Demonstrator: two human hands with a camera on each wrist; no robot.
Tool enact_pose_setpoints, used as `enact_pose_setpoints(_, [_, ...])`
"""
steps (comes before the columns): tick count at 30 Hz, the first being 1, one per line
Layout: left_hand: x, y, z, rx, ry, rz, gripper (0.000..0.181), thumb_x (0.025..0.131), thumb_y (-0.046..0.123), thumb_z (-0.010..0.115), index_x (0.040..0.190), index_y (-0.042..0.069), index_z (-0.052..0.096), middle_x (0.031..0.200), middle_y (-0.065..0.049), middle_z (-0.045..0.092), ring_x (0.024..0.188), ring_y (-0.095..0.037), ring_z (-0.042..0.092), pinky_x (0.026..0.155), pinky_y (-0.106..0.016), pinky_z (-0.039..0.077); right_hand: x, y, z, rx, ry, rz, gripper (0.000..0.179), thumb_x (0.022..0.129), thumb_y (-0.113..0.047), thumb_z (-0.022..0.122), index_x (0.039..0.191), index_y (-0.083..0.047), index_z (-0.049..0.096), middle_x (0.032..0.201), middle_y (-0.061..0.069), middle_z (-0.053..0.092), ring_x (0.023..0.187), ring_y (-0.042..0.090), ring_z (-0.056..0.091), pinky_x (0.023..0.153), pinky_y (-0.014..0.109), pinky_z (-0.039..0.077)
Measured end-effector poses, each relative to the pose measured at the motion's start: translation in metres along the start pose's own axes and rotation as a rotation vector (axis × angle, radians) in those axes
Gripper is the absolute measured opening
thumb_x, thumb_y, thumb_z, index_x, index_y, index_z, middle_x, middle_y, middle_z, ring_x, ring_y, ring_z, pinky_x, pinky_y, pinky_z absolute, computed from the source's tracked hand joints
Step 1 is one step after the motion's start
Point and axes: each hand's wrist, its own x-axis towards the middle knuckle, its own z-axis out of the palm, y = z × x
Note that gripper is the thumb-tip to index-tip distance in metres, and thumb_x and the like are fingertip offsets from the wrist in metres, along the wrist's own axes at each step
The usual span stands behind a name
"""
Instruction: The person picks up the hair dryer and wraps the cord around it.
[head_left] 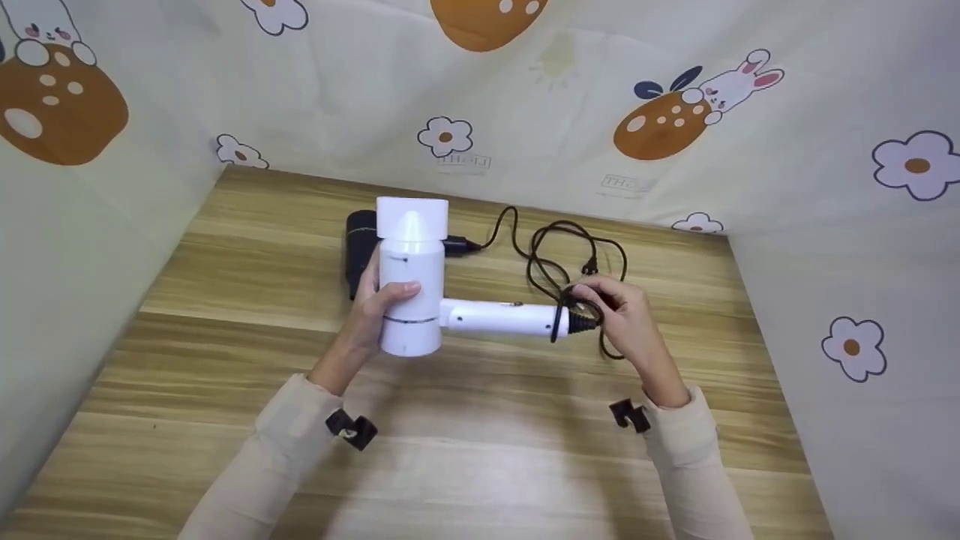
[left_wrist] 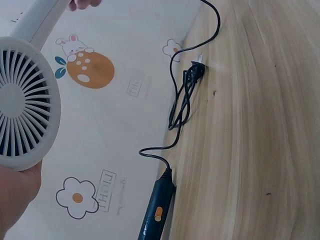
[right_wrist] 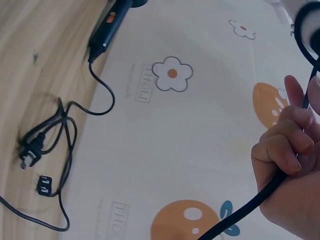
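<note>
A white hair dryer point(head_left: 412, 281) is held up over the table, its nozzle toward the back and its handle point(head_left: 502, 318) pointing right. My left hand point(head_left: 369, 311) grips the barrel from the left, thumb across its top. The vented intake grille point(left_wrist: 30, 107) faces the left wrist camera. At the handle's end, my right hand point(head_left: 628, 315) pinches the black power cord point(head_left: 577, 296), which loops around there. In the right wrist view the fingers curl around the cord point(right_wrist: 250, 202), and the dryer is mostly out of frame.
Behind the white dryer a dark hair dryer point(head_left: 360, 251) lies on the wooden table point(head_left: 225, 315), partly hidden. Its cord point(left_wrist: 180, 100) lies tangled to the right, with a plug point(right_wrist: 31, 152) and a second plug point(right_wrist: 45, 185) nearby. A printed cloth point(head_left: 360, 82) encloses the back and sides.
</note>
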Motion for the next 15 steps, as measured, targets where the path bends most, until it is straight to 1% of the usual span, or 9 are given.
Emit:
enact_pose_setpoints(1, [0.0,0.0,0.0,-0.008,-0.001,-0.002,0.059,0.069,0.015,0.057,0.125,0.014,0.039,0.099,-0.002,0.06,0.085,-0.015,0.059,0.078,-0.031,0.05,0.0,0.001,0.001,0.013,-0.019,0.014,0.013,0.089,-0.003,0.058,0.092,0.004,0.069,0.085,-0.014,0.067,0.085,0.004,0.062,0.08,0.018,0.05])
enact_pose_setpoints(2, [0.0,-0.001,-0.001,-0.019,-0.004,-0.004,0.059,0.07,0.015,0.057,0.126,0.014,0.038,0.1,-0.002,0.06,0.086,-0.015,0.059,0.078,-0.031,0.05,0.0,0.002,0.003,0.021,-0.04,0.015,0.015,0.089,-0.003,0.057,0.093,0.003,0.069,0.087,-0.011,0.069,0.087,0.004,0.062,0.081,0.018,0.05])
enact_pose_setpoints(6, [0.0,-0.002,0.0,-0.075,-0.017,-0.013,0.061,0.071,0.015,0.057,0.128,0.015,0.037,0.103,-0.002,0.062,0.088,-0.016,0.061,0.08,-0.032,0.051,-0.001,0.005,0.01,0.034,-0.1,-0.016,0.017,0.09,0.001,0.052,0.095,0.003,0.068,0.098,0.009,0.071,0.095,0.011,0.065,0.086,0.02,0.049])
enact_pose_setpoints(7, [0.0,-0.001,0.0,-0.089,-0.017,-0.013,0.061,0.072,0.015,0.057,0.129,0.015,0.037,0.103,-0.002,0.063,0.088,-0.016,0.061,0.08,-0.032,0.051,-0.001,0.005,0.012,0.038,-0.105,-0.017,0.017,0.089,0.003,0.052,0.095,0.003,0.067,0.1,0.014,0.07,0.096,0.012,0.065,0.085,0.02,0.049])
enact_pose_setpoints(8, [0.0,-0.001,0.0,-0.097,-0.012,-0.012,0.061,0.072,0.015,0.056,0.13,0.015,0.037,0.103,-0.002,0.063,0.088,-0.016,0.061,0.08,-0.032,0.051,-0.002,0.006,0.014,0.029,-0.105,-0.02,0.018,0.088,0.006,0.051,0.095,0.004,0.067,0.101,0.019,0.069,0.092,0.012,0.065,0.082,0.02,0.05])
enact_pose_setpoints(9, [0.0,-0.001,0.001,-0.105,-0.007,-0.009,0.06,0.073,0.014,0.056,0.13,0.015,0.037,0.104,-0.003,0.064,0.089,-0.017,0.062,0.08,-0.032,0.051,-0.004,0.006,0.016,0.016,-0.102,-0.015,0.018,0.087,0.008,0.05,0.096,0.005,0.066,0.096,0.02,0.068,0.085,0.012,0.065,0.077,0.02,0.05])
enact_pose_setpoints(11, [0.0,0.0,0.001,-0.107,0.006,0.003,0.059,0.074,0.013,0.055,0.13,0.014,0.037,0.104,-0.003,0.064,0.089,-0.017,0.062,0.079,-0.032,0.051,-0.006,0.006,0.02,-0.029,-0.093,0.003,0.016,0.086,0.008,0.048,0.087,0.004,0.063,0.081,0.017,0.067,0.069,0.008,0.061,0.065,0.019,0.048])
enact_pose_setpoints(13, [0.001,0.001,0.002,-0.098,0.032,0.017,0.057,0.074,0.011,0.054,0.129,0.013,0.038,0.104,-0.003,0.064,0.088,-0.017,0.062,0.078,-0.031,0.051,-0.009,0.006,0.024,-0.104,-0.086,0.0,0.018,0.086,0.007,0.045,0.077,0.002,0.06,0.065,0.009,0.059,0.056,0.004,0.049,0.054,0.018,0.041])
enact_pose_setpoints(15, [0.002,0.001,0.002,-0.081,0.069,0.03,0.056,0.075,0.01,0.053,0.129,0.013,0.039,0.104,-0.002,0.064,0.087,-0.017,0.061,0.078,-0.031,0.051,-0.011,0.005,0.027,-0.177,-0.1,-0.017,0.024,0.091,0.002,0.042,0.072,0.0,0.056,0.055,0.002,0.048,0.05,0.003,0.04,0.049,0.019,0.036])
